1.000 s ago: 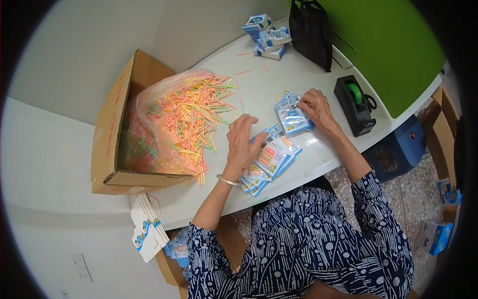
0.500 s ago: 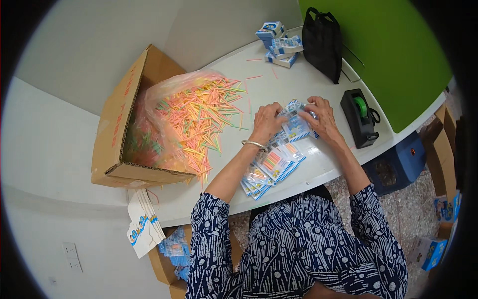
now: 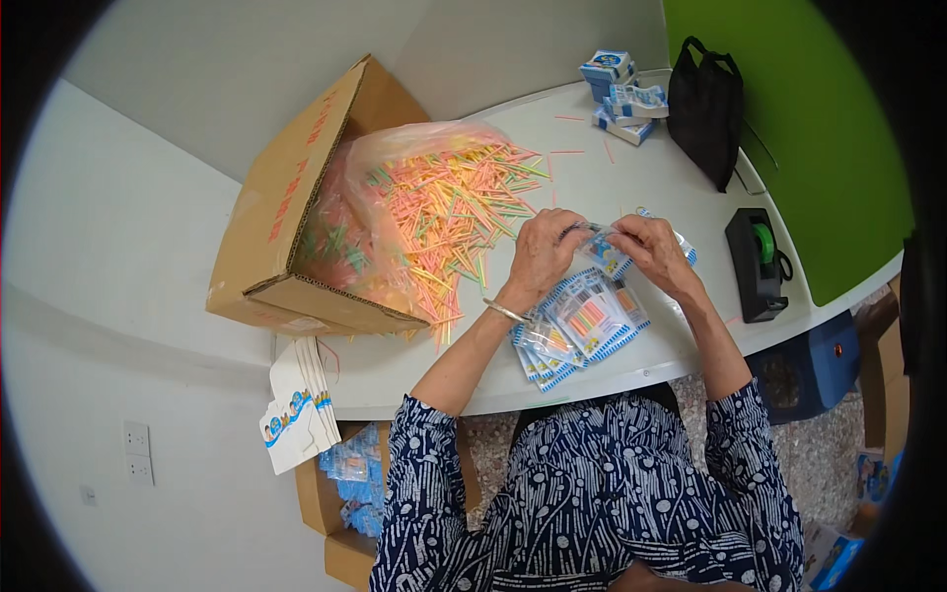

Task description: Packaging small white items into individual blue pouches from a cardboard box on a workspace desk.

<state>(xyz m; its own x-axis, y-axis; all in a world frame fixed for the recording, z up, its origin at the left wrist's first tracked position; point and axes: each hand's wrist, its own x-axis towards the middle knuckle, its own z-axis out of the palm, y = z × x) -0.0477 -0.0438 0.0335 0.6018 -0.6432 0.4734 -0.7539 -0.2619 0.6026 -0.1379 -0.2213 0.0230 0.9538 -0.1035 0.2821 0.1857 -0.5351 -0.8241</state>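
Observation:
A small clear plastic packet with blue print (image 3: 607,254) is stretched between my two hands above the table. My left hand (image 3: 545,252), a silver bangle at its wrist, pinches the packet's left end. Closed on the other end are the fingers of my right hand (image 3: 656,255). Just nearer to me, several filled packets (image 3: 589,324) lie fanned and overlapping, with pink, orange and yellow sticks showing through. More blue-and-white packets (image 3: 684,249) show partly behind my right hand.
On the left, a tipped cardboard box (image 3: 286,187) spills a heap of coloured sticks (image 3: 449,202) from a clear bag. A black tape dispenser (image 3: 756,264) stands right, a black bag (image 3: 705,113) and small boxes (image 3: 621,99) behind. Folded white cartons (image 3: 299,409) sit at the left edge.
The view has shifted, so the table things appear further right. The packet that lay under my fingertips is now raised and gripped at both ends.

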